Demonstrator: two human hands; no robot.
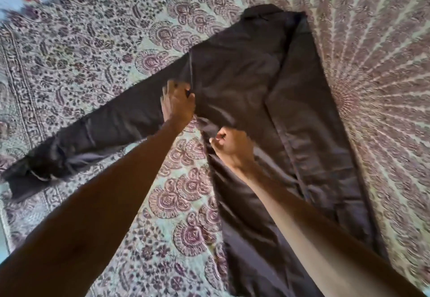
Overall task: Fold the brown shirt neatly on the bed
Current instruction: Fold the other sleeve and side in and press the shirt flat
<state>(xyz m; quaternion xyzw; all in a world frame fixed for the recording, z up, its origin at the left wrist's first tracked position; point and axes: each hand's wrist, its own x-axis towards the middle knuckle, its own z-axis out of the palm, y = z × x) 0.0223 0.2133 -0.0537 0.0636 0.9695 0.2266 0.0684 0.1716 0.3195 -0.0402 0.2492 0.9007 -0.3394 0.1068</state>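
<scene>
brown shirt (244, 71) lies flat, apparently back side up, on the bed (104, 47), spread out beyond both hands. its far side beyond the right hand already looks folded in along a straight edge. left hand (178, 103) clenches cloth at the armpit seam, probably as the pivot for the fold line. sleeve (97, 131) runs out to the left of that hand, still extended, cuff bunched. right hand (229, 145) pinches the side edge just below, near the left hand, probably to keep the hem line taut. likely next: sleeve and this side swing over the body.
</scene>
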